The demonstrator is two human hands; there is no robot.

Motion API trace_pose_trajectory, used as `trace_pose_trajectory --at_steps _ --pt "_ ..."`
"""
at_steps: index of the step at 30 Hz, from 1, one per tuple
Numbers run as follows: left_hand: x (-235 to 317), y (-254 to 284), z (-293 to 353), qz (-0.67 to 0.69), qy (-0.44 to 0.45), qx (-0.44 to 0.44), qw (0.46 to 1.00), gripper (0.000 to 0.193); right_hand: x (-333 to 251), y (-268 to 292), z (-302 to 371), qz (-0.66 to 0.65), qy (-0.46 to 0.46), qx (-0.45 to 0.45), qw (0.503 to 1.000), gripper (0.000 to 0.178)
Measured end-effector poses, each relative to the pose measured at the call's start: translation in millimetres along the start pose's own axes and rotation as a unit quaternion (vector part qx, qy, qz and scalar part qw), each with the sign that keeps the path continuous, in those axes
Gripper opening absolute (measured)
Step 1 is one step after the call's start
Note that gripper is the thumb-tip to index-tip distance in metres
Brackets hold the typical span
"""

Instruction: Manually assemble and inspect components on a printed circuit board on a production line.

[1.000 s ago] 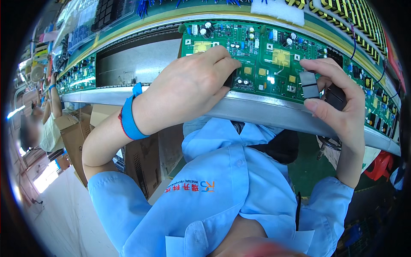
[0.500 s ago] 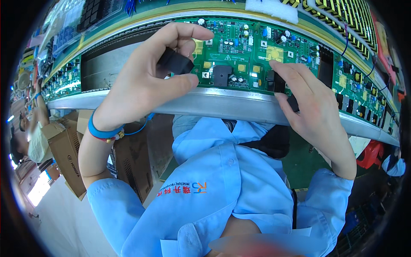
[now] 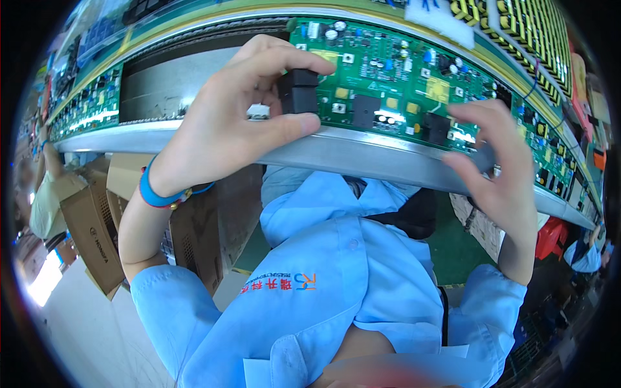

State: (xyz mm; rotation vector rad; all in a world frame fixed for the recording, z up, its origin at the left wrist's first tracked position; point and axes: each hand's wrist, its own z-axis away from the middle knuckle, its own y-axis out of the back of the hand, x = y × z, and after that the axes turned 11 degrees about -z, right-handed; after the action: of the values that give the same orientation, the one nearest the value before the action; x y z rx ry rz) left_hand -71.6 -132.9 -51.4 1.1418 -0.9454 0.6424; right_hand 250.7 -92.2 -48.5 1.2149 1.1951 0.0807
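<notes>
The left hand (image 3: pixel 239 123) pinches a black block component (image 3: pixel 298 91) between thumb and fingers just left of the green circuit board (image 3: pixel 394 71), while the right hand (image 3: pixel 498 174), fingers loosely curled, grips a dark blurred part (image 3: pixel 484 157) at the board's near right edge.

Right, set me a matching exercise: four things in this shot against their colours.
Things:
1. Circuit board
2. Block-shaped part pinched in the left hand
3. Wristband on the left wrist
4. Carton below the line

Colours:
A. Brown
B. Green
C. Blue
D. Black

Pairs: 1-B, 2-D, 3-C, 4-A
</notes>
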Motion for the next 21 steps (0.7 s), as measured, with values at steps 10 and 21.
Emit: trace_pose_trajectory --at_steps 10,21 --pt "3 -9 -6 -0.46 -0.159 -0.015 0.873 0.054 13 13 48 -0.409 -0.153 0.072 0.897 0.053" --pt "16 -7 -15 -0.485 -0.162 -0.053 0.858 0.05 26 13 57 -0.302 -0.149 0.11 0.935 0.047"
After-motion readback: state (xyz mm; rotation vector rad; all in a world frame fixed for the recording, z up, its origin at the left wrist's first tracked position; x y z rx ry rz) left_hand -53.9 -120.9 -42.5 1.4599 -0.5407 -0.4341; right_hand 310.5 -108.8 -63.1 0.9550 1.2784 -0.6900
